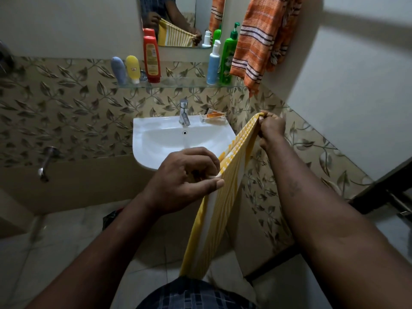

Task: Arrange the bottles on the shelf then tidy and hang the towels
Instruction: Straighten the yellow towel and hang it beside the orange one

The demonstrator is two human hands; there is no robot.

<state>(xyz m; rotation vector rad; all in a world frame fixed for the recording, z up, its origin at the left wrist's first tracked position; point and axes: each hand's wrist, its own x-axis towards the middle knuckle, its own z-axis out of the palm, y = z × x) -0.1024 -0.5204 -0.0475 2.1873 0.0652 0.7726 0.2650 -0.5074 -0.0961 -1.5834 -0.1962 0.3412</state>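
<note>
Yellow towel [225, 192], centre right: top edge stretched between both hands, the rest hanging in front of the sink [156, 134]. Left hand [185, 175] pinches the near corner; right hand [270, 128], fingers curled, grips the far corner. Shelf [178, 84], upper centre: grey tube [118, 70], yellow tube [132, 69] and red bottle [152, 59] at left; blue pump [213, 63] and green pump [228, 56] at right. Orange towel [263, 41], upper right, hangs over the shelf's end.

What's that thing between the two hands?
In the head view, a yellow striped towel stretches from the left hand to the right hand. Both hands pinch its top edge, and the rest hangs down.
</note>
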